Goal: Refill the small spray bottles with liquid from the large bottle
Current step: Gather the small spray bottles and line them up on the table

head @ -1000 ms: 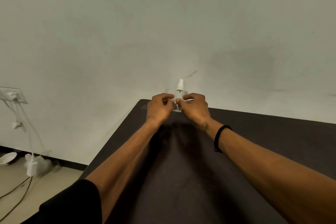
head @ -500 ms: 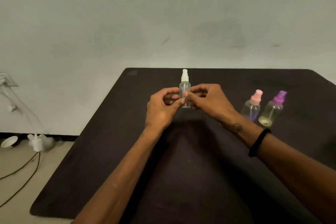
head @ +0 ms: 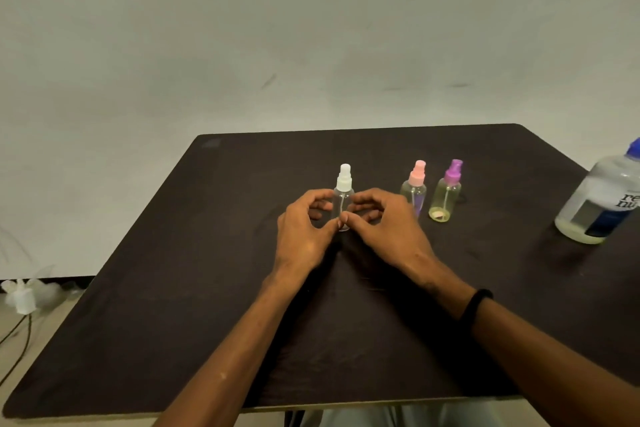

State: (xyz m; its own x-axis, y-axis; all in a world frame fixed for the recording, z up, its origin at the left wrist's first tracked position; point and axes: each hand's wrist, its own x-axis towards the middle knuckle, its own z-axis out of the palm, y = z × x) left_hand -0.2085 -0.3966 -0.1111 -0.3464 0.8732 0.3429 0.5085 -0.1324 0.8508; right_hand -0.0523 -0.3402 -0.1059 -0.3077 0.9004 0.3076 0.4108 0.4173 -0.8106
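Note:
A small clear spray bottle with a white cap (head: pixel 343 191) stands upright on the dark table (head: pixel 194 288). My left hand (head: pixel 304 236) and my right hand (head: pixel 384 229) curl round its lower body from either side, thumbs meeting in front. To its right stand a pink-capped spray bottle (head: pixel 414 189) and a purple-capped spray bottle (head: pixel 446 192), both holding pale liquid. The large clear bottle with a blue cap (head: pixel 602 198) stands at the right edge, partly cut off by the frame.
A plain wall rises behind the table. On the floor at the left lie a white plug adapter (head: pixel 22 296) and cables. My right wrist wears a black band (head: pixel 476 303).
The view has swung down and to the right, bringing the pink and purple bottles and then the large bottle into sight. Both hands stay round the white-capped bottle.

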